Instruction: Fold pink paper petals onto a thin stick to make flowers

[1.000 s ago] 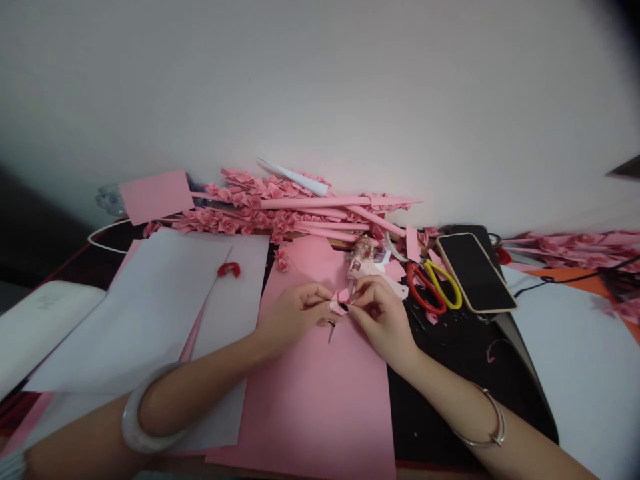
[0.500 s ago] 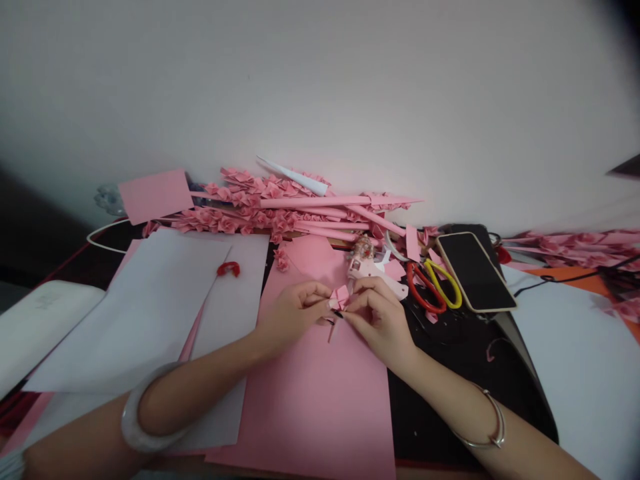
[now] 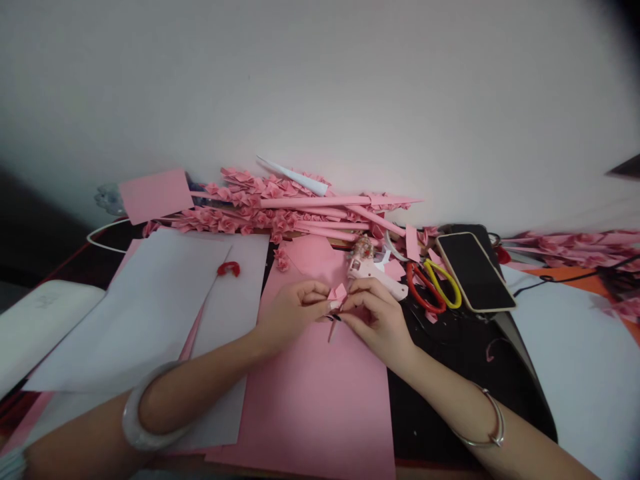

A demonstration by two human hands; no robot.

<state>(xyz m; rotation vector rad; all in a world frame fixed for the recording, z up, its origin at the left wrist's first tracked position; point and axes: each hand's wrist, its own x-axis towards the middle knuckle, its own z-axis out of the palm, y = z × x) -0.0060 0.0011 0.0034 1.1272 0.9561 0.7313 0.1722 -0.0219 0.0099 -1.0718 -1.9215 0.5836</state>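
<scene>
A small folded pink paper flower (image 3: 339, 292) is pinched between the fingertips of both hands, above a large pink paper sheet (image 3: 320, 400). My left hand (image 3: 297, 308) holds it from the left, fingers closed. On the other side my right hand (image 3: 377, 317) grips it with thumb and bent fingers. Just below the fingertips a thin pale strip or stick (image 3: 332, 331) shows; I cannot tell whether it is joined to the flower. A pale pink glue gun (image 3: 377, 275) lies right behind my right hand. One finished paper flower (image 3: 281, 260) rests on the pink sheet's far edge.
Scissors with red and yellow handles (image 3: 444, 283) and a phone (image 3: 475, 272) lie to the right. Bunches of pink paper flowers (image 3: 250, 197) line the wall. White sheets (image 3: 145, 300) with a red-handled tool (image 3: 229, 269) cover the left side. A white device (image 3: 50, 320) sits far left.
The paper flower has turned slightly between my fingertips, and my right fingers have shifted a little on it. Everything else stays in place.
</scene>
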